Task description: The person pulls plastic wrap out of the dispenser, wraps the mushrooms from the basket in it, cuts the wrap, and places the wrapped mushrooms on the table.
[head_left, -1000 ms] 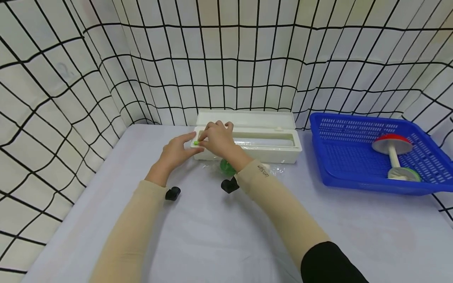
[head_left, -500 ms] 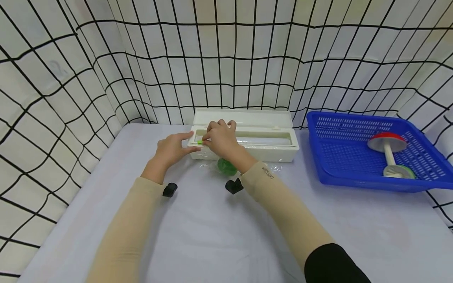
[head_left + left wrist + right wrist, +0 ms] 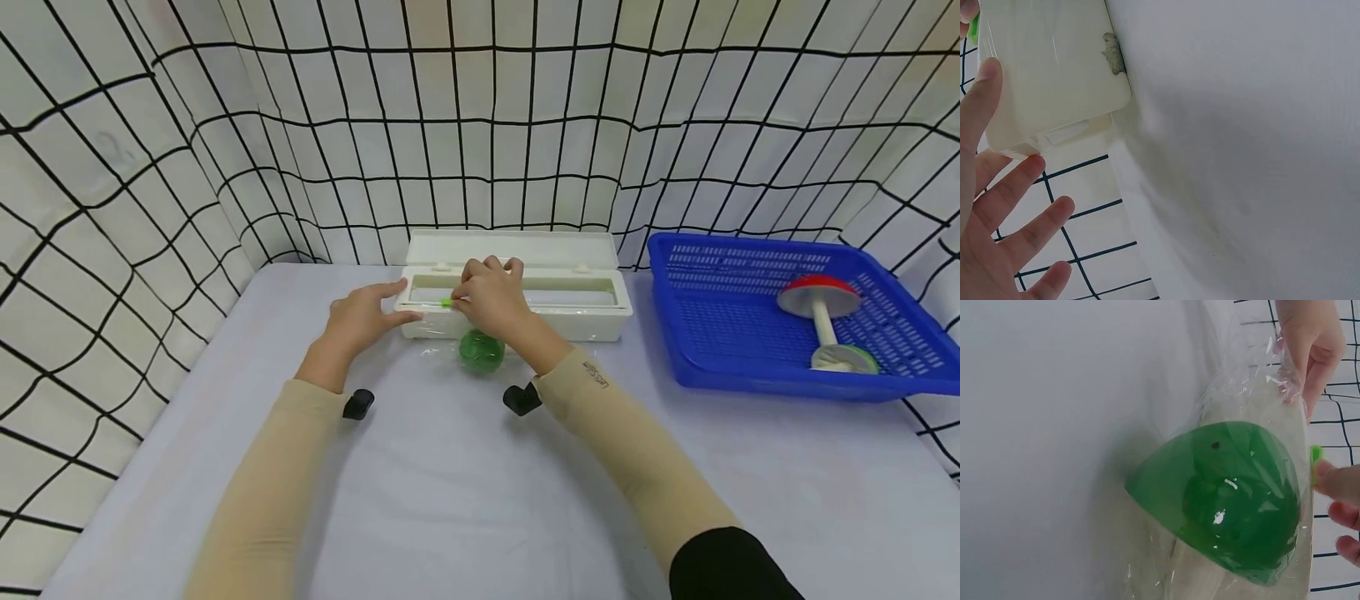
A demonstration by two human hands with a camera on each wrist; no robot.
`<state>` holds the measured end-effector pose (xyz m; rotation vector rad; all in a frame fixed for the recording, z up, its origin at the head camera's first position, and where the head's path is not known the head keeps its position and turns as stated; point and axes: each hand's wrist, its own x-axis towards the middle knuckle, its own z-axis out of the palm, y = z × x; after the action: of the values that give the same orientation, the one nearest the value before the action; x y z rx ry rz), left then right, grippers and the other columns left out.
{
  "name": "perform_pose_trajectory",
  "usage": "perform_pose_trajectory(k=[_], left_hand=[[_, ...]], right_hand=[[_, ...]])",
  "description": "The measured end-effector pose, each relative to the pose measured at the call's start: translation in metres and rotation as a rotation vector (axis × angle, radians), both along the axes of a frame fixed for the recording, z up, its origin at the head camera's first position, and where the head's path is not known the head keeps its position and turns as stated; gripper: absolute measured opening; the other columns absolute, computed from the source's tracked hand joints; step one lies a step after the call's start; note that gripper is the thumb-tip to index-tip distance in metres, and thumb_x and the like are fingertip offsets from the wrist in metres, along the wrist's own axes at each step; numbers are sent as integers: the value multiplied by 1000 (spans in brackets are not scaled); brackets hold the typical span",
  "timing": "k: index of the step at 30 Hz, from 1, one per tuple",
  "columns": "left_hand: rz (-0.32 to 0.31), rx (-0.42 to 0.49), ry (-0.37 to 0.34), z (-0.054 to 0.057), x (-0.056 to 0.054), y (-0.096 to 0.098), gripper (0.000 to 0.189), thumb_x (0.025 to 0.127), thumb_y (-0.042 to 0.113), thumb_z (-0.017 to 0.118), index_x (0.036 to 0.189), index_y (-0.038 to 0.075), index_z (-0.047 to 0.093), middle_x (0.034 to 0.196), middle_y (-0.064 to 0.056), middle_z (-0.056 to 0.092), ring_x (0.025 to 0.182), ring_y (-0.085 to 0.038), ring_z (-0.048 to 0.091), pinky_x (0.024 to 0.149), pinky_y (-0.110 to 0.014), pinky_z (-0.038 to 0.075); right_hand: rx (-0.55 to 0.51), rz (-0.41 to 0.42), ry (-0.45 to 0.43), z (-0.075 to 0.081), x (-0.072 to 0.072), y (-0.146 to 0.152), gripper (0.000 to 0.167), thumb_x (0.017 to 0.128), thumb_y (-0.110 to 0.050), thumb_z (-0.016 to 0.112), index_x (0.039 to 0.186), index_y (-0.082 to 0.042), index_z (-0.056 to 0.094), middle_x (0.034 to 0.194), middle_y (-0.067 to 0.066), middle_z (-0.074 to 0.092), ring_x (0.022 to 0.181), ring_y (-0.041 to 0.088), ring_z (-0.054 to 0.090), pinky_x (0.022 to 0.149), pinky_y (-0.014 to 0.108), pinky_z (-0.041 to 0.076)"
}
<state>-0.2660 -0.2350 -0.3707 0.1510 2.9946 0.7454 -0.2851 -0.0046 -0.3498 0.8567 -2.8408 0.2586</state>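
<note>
Evidently, a small green slider (image 3: 447, 302) is pinched between the thumb and fingers of the right hand (image 3: 491, 296), on the front edge of a long white box (image 3: 577, 326). The left end of the box is held by the left hand (image 3: 360, 319): the thumb is laid along its front, a finger is set against the corner, and the remaining fingers are spread apart, as is shown in the left wrist view. A grey mark (image 3: 1113, 55) can be seen low on the box near the table (image 3: 450, 500). The lid (image 3: 517, 247) is raised at the back, and a white strip (image 3: 573, 297) is seen inside the long opening.

In front of the box, between the two wrists, a rounded green piece (image 3: 482, 352) is covered by clear film (image 3: 1244, 403), which is wrinkled and is draped down the box front.

To the right, a blue basket (image 3: 772, 382) is placed well apart from both hands. A red-topped piece (image 3: 819, 293) with a pale stem is held in it, next to a green-edged disc (image 3: 846, 360); whether they are joined cannot be told. Both forearms are covered by beige sleeves (image 3: 277, 483), and the table is backed by black netting (image 3: 491, 150).
</note>
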Motion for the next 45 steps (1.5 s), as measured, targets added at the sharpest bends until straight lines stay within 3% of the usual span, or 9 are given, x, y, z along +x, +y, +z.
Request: perform_pose_trajectory(k=[10, 20, 27, 36, 45], left_hand=[[-4, -12, -18, 0, 0, 10, 78, 94, 54, 70, 157, 18, 43, 153, -19, 46, 137, -43, 46, 107, -65, 28], [21, -37, -21, 2, 3, 3, 79, 93, 58, 69, 157, 19, 42, 149, -25, 49, 132, -44, 50, 104, -62, 33], [21, -48, -20, 3, 4, 0, 81, 93, 60, 68, 158, 19, 41, 145, -29, 51, 110, -39, 58, 94, -56, 40], [14, -42, -22, 2, 3, 1, 79, 93, 58, 69, 157, 21, 41, 145, -30, 50, 98, -35, 56, 82, -48, 43], [22, -16, -34, 4, 3, 3, 79, 93, 56, 70, 158, 21, 41, 142, -31, 53, 81, -29, 47, 68, -38, 39]], right_hand=[[-52, -33, -8, -6, 4, 23, 21, 99, -35, 69, 112, -23, 81, 113, -2, 62, 108, 22, 50, 95, 51, 28], [-79, -33, 28, -9, 5, 49, 20, 99, -31, 71, 110, -19, 82, 108, 0, 62, 103, 23, 53, 91, 50, 31], [-67, -62, 62, -7, 9, 68, 18, 96, -29, 74, 109, -20, 82, 108, 1, 63, 102, 25, 53, 90, 50, 31], [-79, -61, 101, -11, 10, 80, 17, 96, -29, 74, 106, -20, 83, 104, 2, 63, 99, 25, 54, 88, 51, 33], [-77, -31, 170, -10, 10, 97, 13, 92, -24, 79, 101, -16, 83, 96, 5, 62, 94, 28, 54, 83, 51, 33]])
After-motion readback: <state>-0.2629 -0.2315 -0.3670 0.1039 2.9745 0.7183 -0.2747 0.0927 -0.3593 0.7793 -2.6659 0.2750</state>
